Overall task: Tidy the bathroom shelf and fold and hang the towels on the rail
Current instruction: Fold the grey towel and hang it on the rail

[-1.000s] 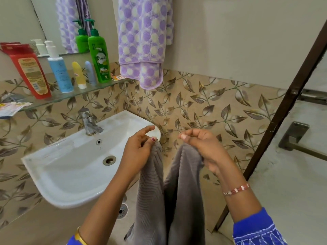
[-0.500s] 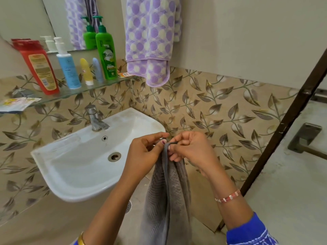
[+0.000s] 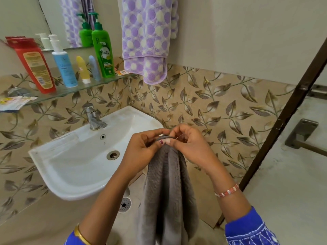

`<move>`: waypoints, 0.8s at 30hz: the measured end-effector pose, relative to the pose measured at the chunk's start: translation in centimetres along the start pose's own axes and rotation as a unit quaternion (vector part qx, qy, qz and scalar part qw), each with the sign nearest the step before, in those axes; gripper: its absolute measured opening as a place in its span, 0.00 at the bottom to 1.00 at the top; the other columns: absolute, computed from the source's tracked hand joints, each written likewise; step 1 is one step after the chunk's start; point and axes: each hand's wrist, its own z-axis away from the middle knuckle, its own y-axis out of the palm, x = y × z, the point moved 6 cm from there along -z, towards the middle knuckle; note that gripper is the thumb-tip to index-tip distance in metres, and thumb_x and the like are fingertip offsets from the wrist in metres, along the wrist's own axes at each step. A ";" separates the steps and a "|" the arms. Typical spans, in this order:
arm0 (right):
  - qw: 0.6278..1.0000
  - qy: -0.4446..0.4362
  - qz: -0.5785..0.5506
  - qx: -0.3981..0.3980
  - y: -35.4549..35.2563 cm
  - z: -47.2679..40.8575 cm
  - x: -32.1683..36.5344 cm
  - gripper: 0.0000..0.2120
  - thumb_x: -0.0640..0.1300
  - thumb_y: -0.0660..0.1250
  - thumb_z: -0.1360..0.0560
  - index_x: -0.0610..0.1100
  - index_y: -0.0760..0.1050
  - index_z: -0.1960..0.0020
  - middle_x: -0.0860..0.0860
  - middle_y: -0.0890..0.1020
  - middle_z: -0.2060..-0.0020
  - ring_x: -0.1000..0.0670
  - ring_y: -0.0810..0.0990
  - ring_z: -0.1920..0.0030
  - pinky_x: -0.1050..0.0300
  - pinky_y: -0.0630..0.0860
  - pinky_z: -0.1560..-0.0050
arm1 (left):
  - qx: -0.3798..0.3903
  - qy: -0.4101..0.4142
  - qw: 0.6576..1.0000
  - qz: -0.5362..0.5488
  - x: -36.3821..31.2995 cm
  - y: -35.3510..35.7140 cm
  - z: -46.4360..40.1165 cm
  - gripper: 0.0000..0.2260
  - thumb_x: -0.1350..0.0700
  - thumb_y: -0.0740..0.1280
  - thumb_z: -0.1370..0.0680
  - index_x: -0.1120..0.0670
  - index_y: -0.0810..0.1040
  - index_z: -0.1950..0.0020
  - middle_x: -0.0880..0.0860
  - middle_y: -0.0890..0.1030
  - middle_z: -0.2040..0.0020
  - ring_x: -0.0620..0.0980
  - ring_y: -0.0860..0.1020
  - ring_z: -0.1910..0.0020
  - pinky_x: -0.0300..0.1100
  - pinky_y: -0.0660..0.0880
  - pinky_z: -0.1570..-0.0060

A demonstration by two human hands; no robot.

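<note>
Pinching the top edge of the grey towel [image 3: 168, 188] between left hand [image 3: 141, 149] and right hand [image 3: 187, 145], fingertips nearly touching. Hanging doubled straight below both hands, just right of the white basin [image 3: 53, 156], under the purple dotted towel [image 3: 146, 36].

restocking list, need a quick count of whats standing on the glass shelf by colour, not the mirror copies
red bottle: 1
blue pump bottle: 1
yellow tube: 1
grey-blue tube: 1
green pump bottle: 1
total: 5 standing on the glass shelf
Flat sachets also lie at both ends of the shelf; they are not counted.
</note>
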 end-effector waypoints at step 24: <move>0.954 0.235 0.059 0.178 2.4 2.8 -10.7 0.11 0.46 0.71 0.30 0.43 0.76 0.50 0.47 0.82 0.54 0.48 0.81 0.54 0.54 0.79 0.55 | -0.231 0.103 0.965 -0.074 -2.2 -7.3 -0.4 0.12 0.63 0.63 0.24 0.46 0.79 0.56 0.42 0.80 0.56 0.33 0.77 0.55 0.26 0.72 0.51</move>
